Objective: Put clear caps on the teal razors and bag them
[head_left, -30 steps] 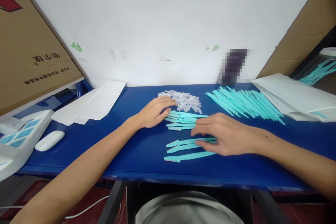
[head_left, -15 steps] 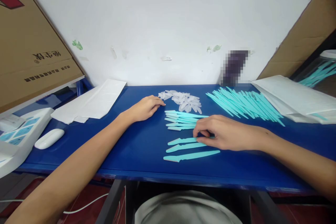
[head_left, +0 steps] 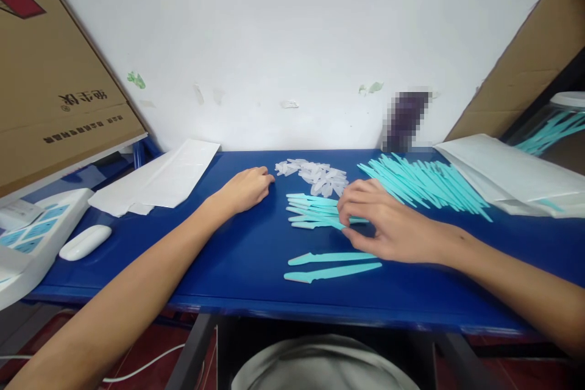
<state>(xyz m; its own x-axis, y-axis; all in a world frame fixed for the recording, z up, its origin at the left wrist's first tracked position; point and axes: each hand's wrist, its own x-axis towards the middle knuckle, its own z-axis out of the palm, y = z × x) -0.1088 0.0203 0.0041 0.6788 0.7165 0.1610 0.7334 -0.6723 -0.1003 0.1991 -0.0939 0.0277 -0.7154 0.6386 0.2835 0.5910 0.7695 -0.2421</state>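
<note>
My left hand (head_left: 247, 189) rests on the blue table with its fingers curled in, just left of a heap of clear plastic blade caps (head_left: 322, 178); nothing shows in it. Over a row of turquoise eyebrow razors (head_left: 308, 210), my right hand (head_left: 375, 216) has thumb and fingertips drawn together at an eyebrow razor in the row. The row's blade ends point left, and the hand covers several handles. Nearer the front edge lie two separate eyebrow razors (head_left: 331, 272), roughly parallel.
A large pile of turquoise razors (head_left: 425, 186) lies at the back right, beside a white bag (head_left: 516, 170). On the left are white sheets (head_left: 178, 173), a white mouse-shaped object (head_left: 85, 242) and a white device (head_left: 68, 204). Cardboard (head_left: 59, 73) leans at the left.
My right hand has moved up from the lower razors to the row, and one razor has left the lower group. My left hand has drawn slightly left, its fingers curling in.
</note>
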